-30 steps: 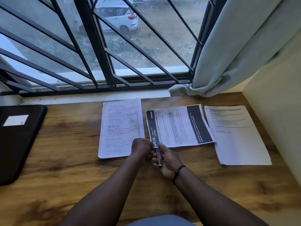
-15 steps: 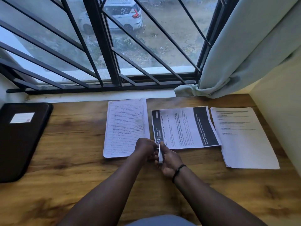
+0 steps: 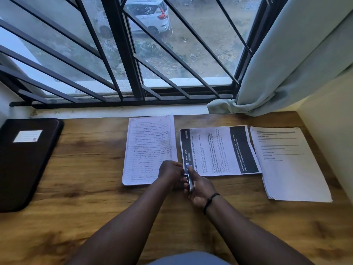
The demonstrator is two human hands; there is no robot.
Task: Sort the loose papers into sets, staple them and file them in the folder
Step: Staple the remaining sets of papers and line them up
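A wooden bench (image 3: 86, 203) with a dark-streaked grain is filling the lower part of the view, butting against a white sill under a barred window (image 3: 126, 54); a pale curtain (image 3: 286, 64) is hanging at two o'clock and a cream wall is closing off the right side. Through the bars, at twelve o'clock, a white car (image 3: 145, 16) is standing on bare ground. Three paper sets are lying across the middle of the bench: a handwritten set (image 3: 147, 142) at about eleven o'clock from the hands, a printed set with black bands (image 3: 219, 150) at one o'clock, turned sideways, and a plain typed set (image 3: 286, 163) at three o'clock, its left edge just beside the banded one. A black folder (image 3: 24, 163) with a white label is lying at nine o'clock, well apart from the papers and cut off by the left edge. The left hand (image 3: 171, 174) and right hand (image 3: 200, 186) are meeting at the near left corner of the banded set; the right hand's fingers are curling around a slim metallic stapler (image 3: 190, 179), whose tip is reaching that corner. The left hand's fingers are curled and hidden from above, so whether they are pinching the stapler or the paper is hard to tell. A blue garment is cut off at six o'clock.
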